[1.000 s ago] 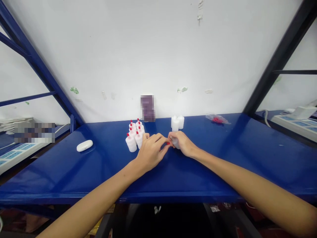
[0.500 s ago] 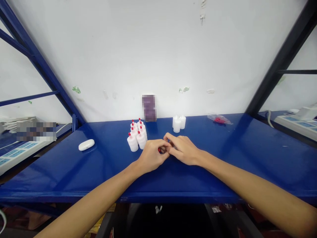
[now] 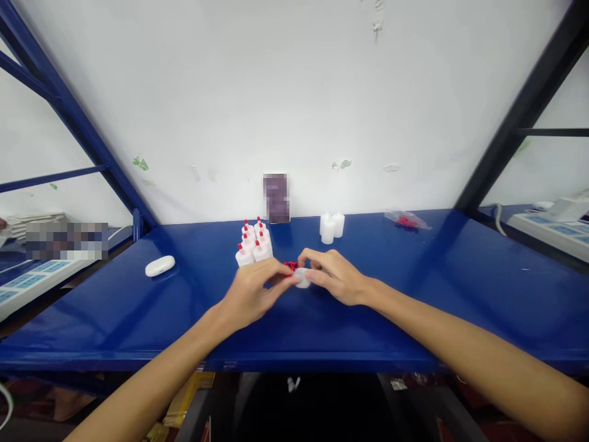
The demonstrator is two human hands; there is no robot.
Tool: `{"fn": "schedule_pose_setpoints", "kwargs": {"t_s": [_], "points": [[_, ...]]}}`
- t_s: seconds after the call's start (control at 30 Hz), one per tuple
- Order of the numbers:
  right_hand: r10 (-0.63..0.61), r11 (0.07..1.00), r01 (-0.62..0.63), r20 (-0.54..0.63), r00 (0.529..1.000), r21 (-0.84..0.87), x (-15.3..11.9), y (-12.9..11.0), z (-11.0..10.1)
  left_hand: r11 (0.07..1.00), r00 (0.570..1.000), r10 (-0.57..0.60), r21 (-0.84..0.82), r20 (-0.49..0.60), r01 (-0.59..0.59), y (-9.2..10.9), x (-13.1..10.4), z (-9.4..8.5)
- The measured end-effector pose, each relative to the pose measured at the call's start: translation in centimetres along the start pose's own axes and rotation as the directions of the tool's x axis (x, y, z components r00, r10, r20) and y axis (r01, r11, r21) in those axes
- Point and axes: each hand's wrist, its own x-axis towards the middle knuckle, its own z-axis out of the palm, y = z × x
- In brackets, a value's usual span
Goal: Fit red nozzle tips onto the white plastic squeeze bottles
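Observation:
Between my hands, just above the table, is a small white bottle (image 3: 302, 278), slightly blurred and tilted. My right hand (image 3: 338, 277) grips it with thumb and curled fingers from the right. The thumb and index finger of my left hand (image 3: 253, 291) close on its left edge. Behind the fingertips lies a small pile of red caps (image 3: 291, 266), partly covered. Several white bottles with red caps (image 3: 261, 250) stand grouped beyond my left hand, their lower parts partly hidden by it. Farther back on the right, three white bottles without red caps (image 3: 327, 231) stand close together.
A clear plastic bag with red pieces (image 3: 407, 221) lies at the table's back right. On the left is a white rounded case (image 3: 160, 266). A blurred purple rectangle (image 3: 276, 199) leans against the wall. Power strips (image 3: 41, 279) flank the blue table (image 3: 437, 288).
My left hand has moved left and its fingers have opened somewhat. The white bottle between the hands and the red caps behind it now show. My right hand has barely moved.

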Motion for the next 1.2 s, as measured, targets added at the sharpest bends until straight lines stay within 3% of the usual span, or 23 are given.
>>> {"fn": "schedule_pose_setpoints", "kwargs": {"t_s": [0.1, 0.2, 0.3, 0.4, 0.5, 0.6, 0.67, 0.8, 0.93, 1.07, 1.2], "points": [[0.085, 0.996, -0.087, -0.090, 0.992, -0.022, 0.3, 0.6, 0.0, 0.968, 0.980, -0.189, 0.179, 0.066, 0.174, -0.6, -2.6, -3.7], [0.156, 0.987, -0.143, -0.205, 0.966, 0.078, 0.6, 1.5, 0.1, 0.889, 0.889, -0.402, 0.325, 0.218, 0.322, -1.4, -4.3, -6.0], [0.187, 0.966, -0.119, -0.306, 0.933, 0.228, 0.9, 2.5, -0.3, 0.841, 0.816, -0.501, 0.387, 0.287, 0.379, -2.1, -4.4, -6.4], [0.146, 0.953, 0.014, -0.500, 0.854, 0.302, 1.7, 3.6, -2.1, 0.831, 0.824, -0.514, 0.379, 0.239, 0.408, -2.4, -4.2, -6.1], [0.160, 0.946, 0.073, -0.652, 0.741, 0.315, 3.4, 5.3, -4.8, 0.833, 0.870, -0.485, 0.346, 0.085, 0.431, -2.2, -4.6, -5.8], [0.253, 0.919, 0.011, -0.613, 0.749, 0.393, 5.5, 7.2, -6.8, 0.879, 0.925, -0.377, 0.294, -0.056, 0.376, -1.2, -5.2, -5.4], [0.296, 0.907, -0.030, -0.586, 0.754, 0.420, 6.6, 8.2, -7.3, 0.928, 0.958, -0.271, 0.239, -0.089, 0.285, -0.3, -5.4, -4.9], [0.266, 0.929, -0.053, -0.561, 0.784, 0.365, 7.6, 8.9, -6.8, 0.985, 0.993, -0.082, 0.145, -0.083, 0.094, 1.0, -5.3, -3.8], [0.203, 0.955, -0.044, -0.535, 0.820, 0.294, 7.2, 8.8, -5.8, 0.983, 0.998, 0.062, 0.172, -0.010, -0.059, 1.2, -5.7, -3.1], [0.149, 0.974, -0.033, -0.522, 0.840, 0.224, 6.9, 9.3, -5.7, 0.980, 0.995, 0.091, 0.171, 0.048, -0.098, 1.0, -6.0, -2.4], [0.161, 0.966, -0.033, -0.492, 0.856, 0.258, 6.9, 9.6, -5.6, 0.981, 0.983, 0.126, 0.133, 0.134, -0.144, 1.6, -5.1, -1.4]]}}
